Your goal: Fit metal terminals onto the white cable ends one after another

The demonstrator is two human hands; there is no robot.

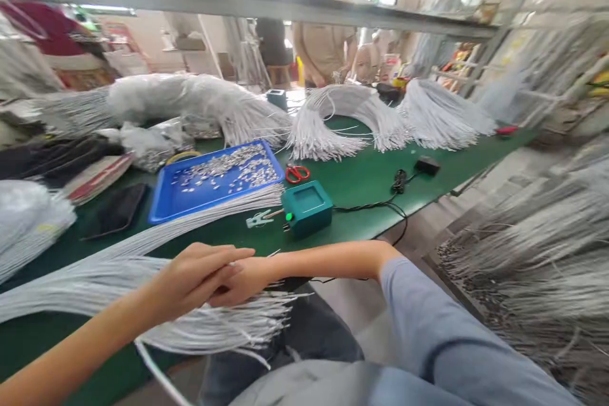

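Both hands meet over a thick bundle of white cables [223, 330] at the front edge of the green table. My left hand [195, 279] lies across the back of my right hand [245, 280], its fingers stretched out. The fingers of my right hand are mostly hidden beneath it, against the cables. Just beyond them stands a green box [307, 208] with a lit green button and a pale clip [261, 219] at its side. Behind my hands, a blue tray [166, 193] holds many small metal pieces, with a strand of thin cables along its near edge.
Red-handled scissors [297, 174] lie behind the box. A black adapter [427, 165] and its cord are on the right. Coiled cable bundles [328, 139] line the back, below a metal shelf [238, 3]. A dark phone [117, 208] is at left. A person [321, 44] is across the table.
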